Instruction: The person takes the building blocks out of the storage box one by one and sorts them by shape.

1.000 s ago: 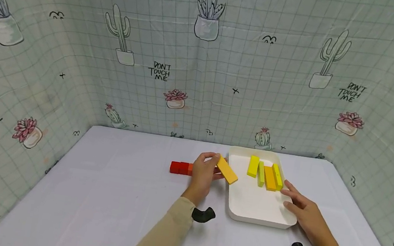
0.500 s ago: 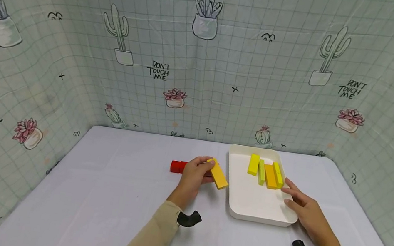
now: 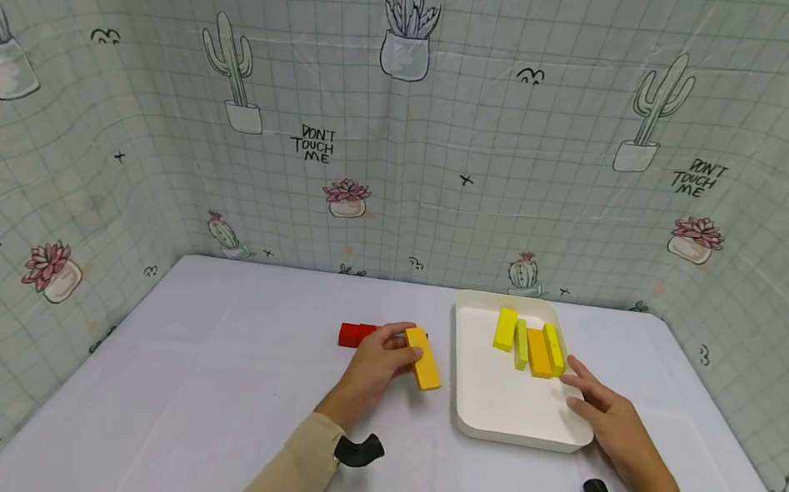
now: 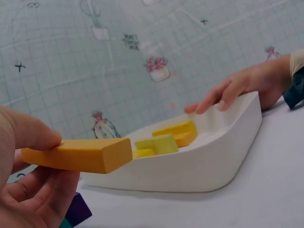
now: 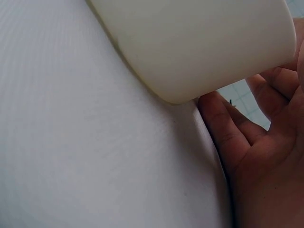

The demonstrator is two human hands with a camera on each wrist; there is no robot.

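Observation:
My left hand (image 3: 370, 367) pinches a yellow-orange rectangular block (image 3: 424, 359) between thumb and fingers, held above the table left of the white tray (image 3: 514, 418). Behind that hand lies a row of blocks; red blocks (image 3: 355, 335) show at its left end, and the hand hides most of it. A purple block (image 4: 80, 210) beside a teal one peeks out under the fingers in the left wrist view. At the tray's right wall, my right hand (image 3: 614, 428) holds the rim, some fingertips over it and others against the outside.
Inside the tray, toward its far end, lie a yellow block (image 3: 506, 329), a narrow yellow-green block (image 3: 520, 344), an orange block (image 3: 539, 353) and another yellow block (image 3: 553, 350). A patterned cloth (image 3: 411, 131) rises behind the white table (image 3: 232, 375).
My left hand has drawn the yellow-orange block leftward and nearer, from over the tray's left edge to beside it. The right hand stays at the tray rim.

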